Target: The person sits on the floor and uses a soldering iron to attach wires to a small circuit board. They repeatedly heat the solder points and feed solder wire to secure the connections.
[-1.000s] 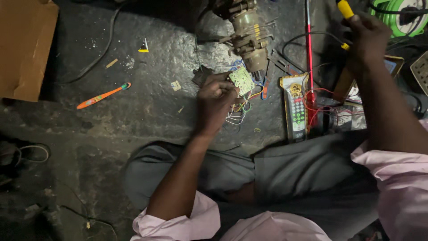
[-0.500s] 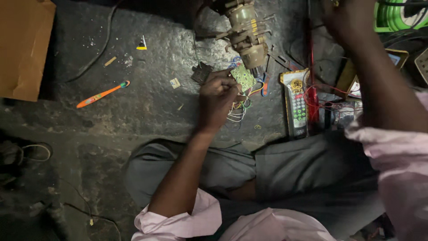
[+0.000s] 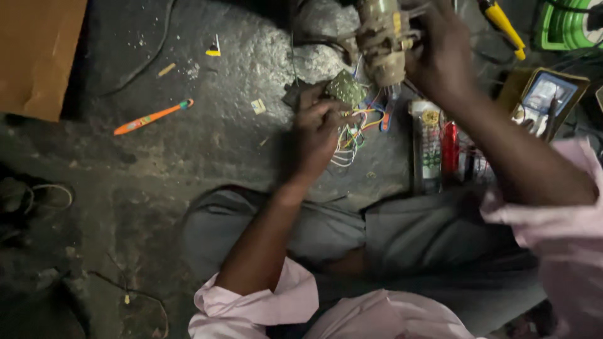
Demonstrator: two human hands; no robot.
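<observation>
- Gripping the small green circuit board (image 3: pixel 345 88) between its fingertips, the left hand (image 3: pixel 317 129) is closed on it, with a bundle of coloured wires (image 3: pixel 352 135) hanging from the board below the fingers.
- The right hand (image 3: pixel 440 53), which a second ago was raised off to the far right near a yellow-handled tool (image 3: pixel 502 22), has been brought across and is now clamped on the side of the beige motor-like unit (image 3: pixel 383 37) just above the board.
- By this change both hands are put on the one wired assembly, so the unit is judged to be steadied while the board is handled; the hands stand close together, not touching.
- The unit's long axis runs away from the person, its narrower end pointed down toward the board and the left hand.
- The board is held roughly flat-on to the camera, tilted slightly; its exact edge direction cannot be told.
- Right of the left hand, a white meter-like device (image 3: pixel 429 144) and a red part (image 3: pixel 450 145) lie on the dark floor (image 3: pixel 220 157).
- Well to the left of the left hand, an orange toothbrush (image 3: pixel 151 117) lies aslant on the floor.
</observation>
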